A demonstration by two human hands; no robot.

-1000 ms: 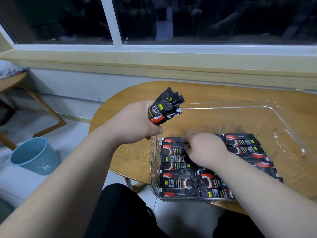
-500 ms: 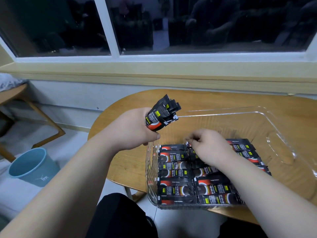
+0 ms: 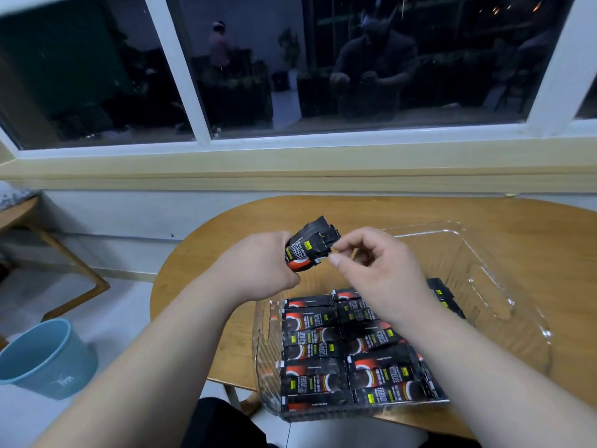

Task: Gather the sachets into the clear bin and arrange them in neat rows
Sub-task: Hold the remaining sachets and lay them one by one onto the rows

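Under dark window [image 3: 387,76], table [image 3: 226,240] with bin [image 3: 484,273]

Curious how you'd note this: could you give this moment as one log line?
left hand: grips sachet bundle | right hand: at bundle's edge, grip unclear | clear bin: sachet rows at near end

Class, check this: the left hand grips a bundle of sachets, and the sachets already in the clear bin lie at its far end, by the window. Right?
Not quite. The left hand does grip the bundle, but the head view shows the rows of sachets lying at the near end of the clear bin, closest to the person, not by the window.
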